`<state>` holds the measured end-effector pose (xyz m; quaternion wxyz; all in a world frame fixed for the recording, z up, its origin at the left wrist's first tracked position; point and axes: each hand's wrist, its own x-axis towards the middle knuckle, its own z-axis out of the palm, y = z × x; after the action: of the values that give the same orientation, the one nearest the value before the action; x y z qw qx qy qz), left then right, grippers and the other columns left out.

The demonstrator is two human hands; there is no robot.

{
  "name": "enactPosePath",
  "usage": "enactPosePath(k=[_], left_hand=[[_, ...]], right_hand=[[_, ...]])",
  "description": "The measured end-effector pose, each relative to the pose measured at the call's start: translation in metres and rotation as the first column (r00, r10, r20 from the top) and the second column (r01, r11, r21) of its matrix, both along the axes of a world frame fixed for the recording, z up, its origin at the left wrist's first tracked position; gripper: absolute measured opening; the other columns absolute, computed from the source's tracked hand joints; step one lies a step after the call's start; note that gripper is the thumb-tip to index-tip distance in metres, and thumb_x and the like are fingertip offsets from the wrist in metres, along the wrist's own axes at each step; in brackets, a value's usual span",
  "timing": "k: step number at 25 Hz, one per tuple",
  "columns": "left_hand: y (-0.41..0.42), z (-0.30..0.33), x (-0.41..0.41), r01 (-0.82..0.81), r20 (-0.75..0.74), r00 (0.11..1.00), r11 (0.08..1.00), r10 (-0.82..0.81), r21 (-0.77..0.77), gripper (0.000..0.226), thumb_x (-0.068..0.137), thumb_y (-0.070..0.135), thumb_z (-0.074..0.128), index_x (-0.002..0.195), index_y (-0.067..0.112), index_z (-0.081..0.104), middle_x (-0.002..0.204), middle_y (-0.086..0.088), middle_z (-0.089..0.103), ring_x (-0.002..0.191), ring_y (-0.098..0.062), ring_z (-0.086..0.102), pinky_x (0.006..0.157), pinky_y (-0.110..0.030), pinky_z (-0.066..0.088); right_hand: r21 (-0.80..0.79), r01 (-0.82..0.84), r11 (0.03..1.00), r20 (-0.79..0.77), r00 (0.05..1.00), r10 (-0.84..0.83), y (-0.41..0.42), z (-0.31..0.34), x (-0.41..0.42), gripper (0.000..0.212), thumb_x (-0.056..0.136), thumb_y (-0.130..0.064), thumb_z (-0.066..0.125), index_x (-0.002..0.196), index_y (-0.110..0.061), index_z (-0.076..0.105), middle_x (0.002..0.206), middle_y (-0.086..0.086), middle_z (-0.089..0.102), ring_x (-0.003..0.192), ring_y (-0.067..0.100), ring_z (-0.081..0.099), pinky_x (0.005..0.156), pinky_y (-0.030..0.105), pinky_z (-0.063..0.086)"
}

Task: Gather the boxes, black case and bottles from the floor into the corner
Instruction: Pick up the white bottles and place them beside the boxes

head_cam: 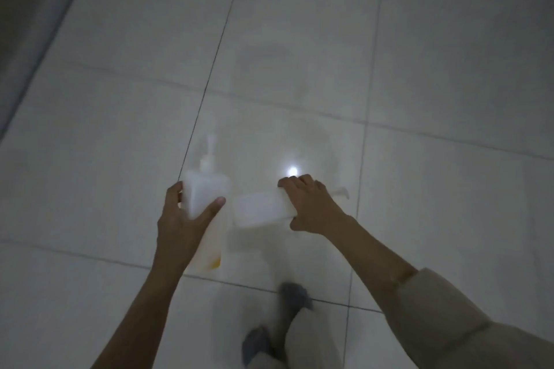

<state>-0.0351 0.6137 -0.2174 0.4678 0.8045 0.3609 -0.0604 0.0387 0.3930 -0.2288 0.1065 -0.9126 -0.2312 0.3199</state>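
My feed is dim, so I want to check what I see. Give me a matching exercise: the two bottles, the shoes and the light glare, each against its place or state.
Things:
1. pump bottle
2. second bottle
3. shoes
4. light glare

States:
A. reflected on the floor tile
B. held sideways by right hand
C. bottom of view, blurred
D. held nozzle-forward by left hand

Pairs: 1-D, 2-B, 3-C, 4-A

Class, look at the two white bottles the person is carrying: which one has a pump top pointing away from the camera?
The bottle in the left hand, the upright pump bottle. The other bottle, in the right hand, lies sideways.
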Motion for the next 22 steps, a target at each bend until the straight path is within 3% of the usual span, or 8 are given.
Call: enactPosePath(k=[5, 8, 10, 12, 14, 16, 19, 22], left_hand=[[-0.047, 0.163, 0.034, 0.253, 0.147, 0.957, 0.967, -0.248, -0.018, 0.08, 0.059, 0.06, 0.07, 0.128, 0.031, 0.041, 0.11, 0.01, 0.051, 0.095, -0.017, 0.051, 0.069, -0.03, 0.04], [-0.079, 0.262, 0.044, 0.354, 0.257, 0.907, 0.935, -0.334, -0.035, 0.088, 0.051, 0.068, 0.063, 0.128, 0.032, 0.042, 0.109, 0.01, 0.051, 0.092, -0.016, 0.052, 0.059, -0.019, 0.037], [-0.104, 0.32, 0.039, 0.441, 0.311, 0.859, 0.896, -0.406, -0.048, 0.084, 0.055, 0.065, 0.067, 0.128, 0.031, 0.042, 0.108, 0.008, 0.052, 0.091, -0.017, 0.053, 0.059, -0.018, 0.038], [-0.135, 0.374, 0.024, 0.541, 0.348, 0.8, 0.839, -0.489, -0.063, 0.078, 0.06, 0.063, 0.072, 0.126, 0.034, 0.043, 0.108, 0.008, 0.054, 0.093, -0.018, 0.056, 0.063, -0.026, 0.044], [-0.166, 0.418, 0.003, 0.627, 0.379, 0.74, 0.774, -0.555, -0.092, 0.076, 0.055, 0.065, 0.069, 0.122, 0.038, 0.045, 0.11, 0.009, 0.056, 0.097, -0.018, 0.058, 0.073, -0.034, 0.048], [-0.202, 0.459, -0.025, 0.716, 0.413, 0.669, 0.685, -0.618, -0.133, 0.071, 0.052, 0.068, 0.066, 0.115, 0.043, 0.048, 0.109, 0.014, 0.059, 0.097, -0.015, 0.06, 0.077, -0.037, 0.051], [-0.262, 0.504, -0.081, 0.856, 0.458, 0.512, 0.477, -0.727, -0.2, 0.057, 0.052, 0.066, 0.067, 0.103, 0.047, 0.052, 0.107, 0.014, 0.062, 0.094, -0.012, 0.063, 0.074, -0.037, 0.053], [-0.328, 0.529, -0.156, 0.938, 0.498, 0.34, 0.251, -0.797, -0.239, 0.058, 0.056, 0.062, 0.069, 0.108, 0.04, 0.054, 0.108, 0.008, 0.065, 0.092, -0.014, 0.066, 0.068, -0.033, 0.054]], right_hand=[[-0.002, -0.069, 0.998, 0.232, 0.97, 0.068, -0.062, 0.185, 0.005, 0.075, 0.071, -0.01, 0.066, 0.137, -0.019, 0.032, 0.139, -0.001, 0.037, 0.133, 0.021, 0.025, 0.117, 0.051, 0.003], [-0.011, -0.098, 0.995, 0.431, 0.898, 0.093, -0.103, 0.286, -0.021, 0.076, 0.069, 0.0, 0.058, 0.137, -0.023, 0.034, 0.139, -0.003, 0.037, 0.138, 0.021, 0.021, 0.117, 0.051, -0.007], [-0.003, -0.074, 0.997, 0.565, 0.823, 0.063, -0.127, 0.348, -0.052, 0.077, 0.065, 0.005, 0.058, 0.133, -0.025, 0.041, 0.142, -0.001, 0.039, 0.142, 0.028, 0.021, 0.118, 0.056, 0.004], [0.07, 0.02, 0.997, 0.706, 0.706, -0.064, -0.151, 0.401, -0.097, 0.074, 0.063, 0.004, 0.069, 0.125, -0.03, 0.049, 0.145, 0.005, 0.04, 0.138, 0.039, 0.029, 0.11, 0.061, 0.028], [0.164, 0.17, 0.972, 0.782, 0.578, -0.234, -0.171, 0.441, -0.148, 0.074, 0.065, 0.0, 0.076, 0.122, -0.038, 0.048, 0.148, 0.007, 0.03, 0.131, 0.042, 0.028, 0.102, 0.052, 0.041], [0.296, 0.311, 0.903, 0.792, 0.448, -0.414, -0.19, 0.472, -0.205, 0.079, 0.065, 0.004, 0.077, 0.121, -0.043, 0.046, 0.145, 0.008, 0.02, 0.125, 0.037, 0.026, 0.096, 0.041, 0.045], [0.455, 0.43, 0.78, 0.734, 0.314, -0.602, -0.218, 0.501, -0.295, 0.079, 0.069, 0.006, 0.074, 0.126, -0.04, 0.043, 0.143, 0.007, 0.013, 0.126, 0.038, 0.034, 0.088, 0.038, 0.055], [0.514, 0.515, 0.686, 0.711, 0.191, -0.676, -0.247, 0.514, -0.396, 0.076, 0.073, -0.011, 0.077, 0.129, -0.044, 0.037, 0.148, 0.003, 0.002, 0.13, 0.033, 0.036, 0.097, 0.035, 0.046]])
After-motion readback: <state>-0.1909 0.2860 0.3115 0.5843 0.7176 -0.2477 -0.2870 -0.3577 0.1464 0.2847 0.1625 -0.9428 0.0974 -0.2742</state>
